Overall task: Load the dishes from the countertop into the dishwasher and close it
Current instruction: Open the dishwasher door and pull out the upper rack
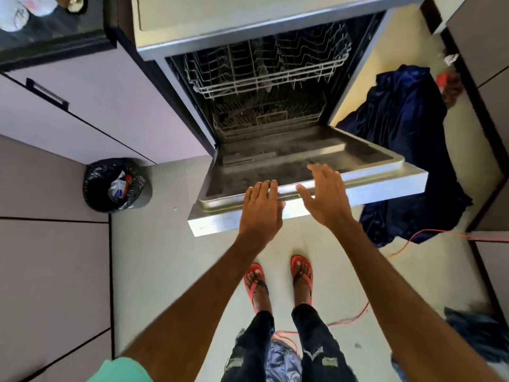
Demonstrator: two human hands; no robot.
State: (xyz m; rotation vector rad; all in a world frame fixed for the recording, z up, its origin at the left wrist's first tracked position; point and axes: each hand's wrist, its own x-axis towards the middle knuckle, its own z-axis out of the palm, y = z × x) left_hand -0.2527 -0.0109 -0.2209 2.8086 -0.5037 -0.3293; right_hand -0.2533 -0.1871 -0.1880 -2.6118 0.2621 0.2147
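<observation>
The dishwasher stands open in front of me, its steel door (371, 186) folded down nearly flat. Inside, the upper wire rack (264, 70) and the lower wire rack (264, 117) show no dishes that I can make out. My left hand (261, 208) rests on the door's front edge with straight fingers laid over the rim. My right hand (325, 194) hovers just over the same edge, fingers spread, holding nothing. The dark countertop (55, 34) is at the top left, with blurred white items (16, 12) on it.
A black-lined bin (115, 186) with rubbish stands on the floor left of the door. Blue cloth (407, 128) lies heaped to the right of the dishwasher, and a red cable (429, 235) runs across the floor. Lilac cabinet drawers (82, 111) fill the left.
</observation>
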